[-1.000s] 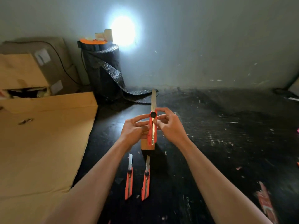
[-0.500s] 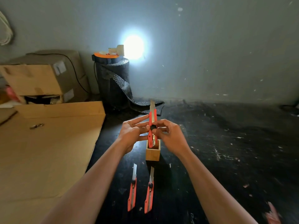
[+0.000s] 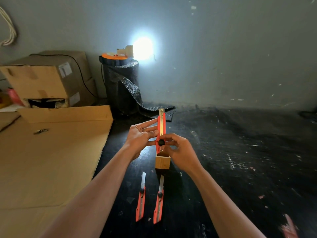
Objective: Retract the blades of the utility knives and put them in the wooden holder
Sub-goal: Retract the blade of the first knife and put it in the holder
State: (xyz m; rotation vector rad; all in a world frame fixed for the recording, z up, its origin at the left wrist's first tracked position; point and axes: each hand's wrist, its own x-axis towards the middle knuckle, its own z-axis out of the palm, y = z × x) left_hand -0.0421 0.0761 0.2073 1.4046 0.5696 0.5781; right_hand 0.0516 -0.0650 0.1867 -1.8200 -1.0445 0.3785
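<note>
Held knife (image 3: 160, 133) is upright right above the wooden holder (image 3: 162, 161), tail end at or just inside the holder's mouth, can't tell which. A short bit of blade (image 3: 161, 112) shows at the top, so it's not fully retracted.

Left hand (image 3: 139, 138) steadies the orange body from the holder's left side, fingers (image 3: 148, 122) stretched along it, a light pinch rather than a fist. Right hand (image 3: 180, 149) is curled at the black slider knob (image 3: 161, 142), fingertips on or right beside it; grip looks closed on the knife at the knob.

Handling, my read:
- light, stiff plastic-and-metal body, no flex to worry about
- smooth sides, likely a bit slippery, so pinch on the flat faces
- hold the orange body below the blade, thumb on the knob; keep skin off the tip
- snap-type blade is thin and brittle, don't side-load it or jam it into the holder
- holder is a small open-top block and probably tips easily, so drop the knife in straight

Count:
- 3 utility knives total: 1 in hand, 2 lying on the black worktop (image 3: 240, 169) just in front of the holder
- left spare knife (image 3: 141, 198) and right spare knife (image 3: 159, 201) lie side by side, blades pointing toward the holder, both blades out
- 1 holder, no knife visibly seated in it yet

Flat cardboard (image 3: 51, 160) sits well left of the holder, not in the way.
</note>
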